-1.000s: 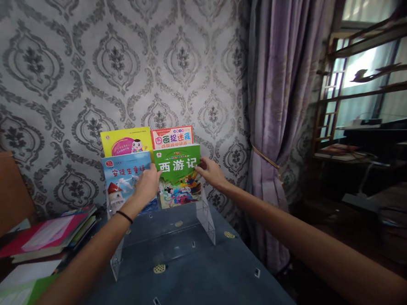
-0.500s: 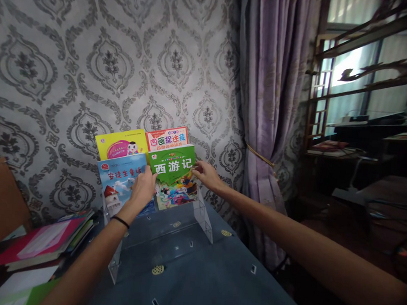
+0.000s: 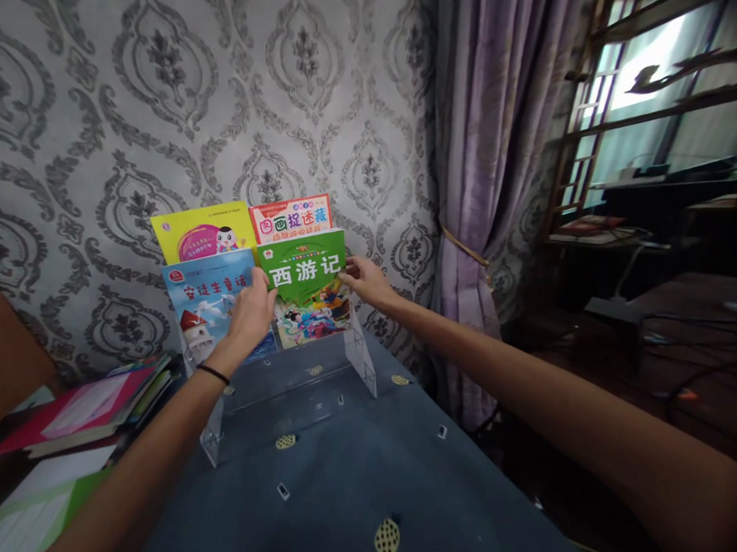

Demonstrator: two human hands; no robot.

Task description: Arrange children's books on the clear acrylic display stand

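Observation:
Both my hands grip a green picture book (image 3: 309, 285) by its sides, and it stands upright in a clear acrylic book stand (image 3: 362, 360). My left hand (image 3: 252, 306) is closed on its left edge, in front of a blue book (image 3: 208, 299). At the right edge, the fingers of my right hand (image 3: 368, 280) pinch the cover. Behind the green book rises a red-bordered book (image 3: 292, 215). A yellow book (image 3: 202, 228) leans behind the blue one. The lower front tiers of the stand hold no books.
Stacked books, a pink one (image 3: 89, 409) among them, lie on the left beside a cardboard box (image 3: 1, 362). A dark blue cloth (image 3: 329, 507) covers the table under the stand. Patterned wallpaper (image 3: 184, 115) is behind, with a purple curtain (image 3: 485, 150) and wooden shelves (image 3: 640, 118) to the right.
The camera view has tilted down and shifted slightly, so the stand and books appear higher and a bit further left. Both hands still hold the green book, which stays in about the same place.

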